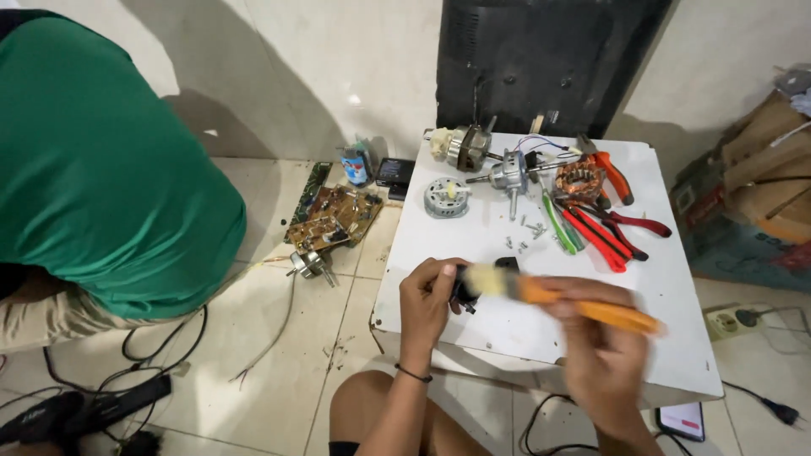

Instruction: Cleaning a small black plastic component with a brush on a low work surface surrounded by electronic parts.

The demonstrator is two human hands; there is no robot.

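White board (667, 338) laid over pale floor tiles serves as bench. Left hand (425, 306), centre frame, fingers curled shut around a small black part (464, 293). Right hand (596, 338), blurred, closed on an orange-handled brush (541, 293), bristles held at the part. Step judged: dust brushing. Next stroke calls for a steady part. Motor pieces (494, 169) and pliers (608, 224) lie upper right.

Bare arms, one thin wristband

The left hand (427, 300) has a thin dark band around its wrist; both forearms are uncovered, without sleeves. The right hand (596, 338) is blurred and shows no ring or watch. Below the wristband, a bare knee shows.
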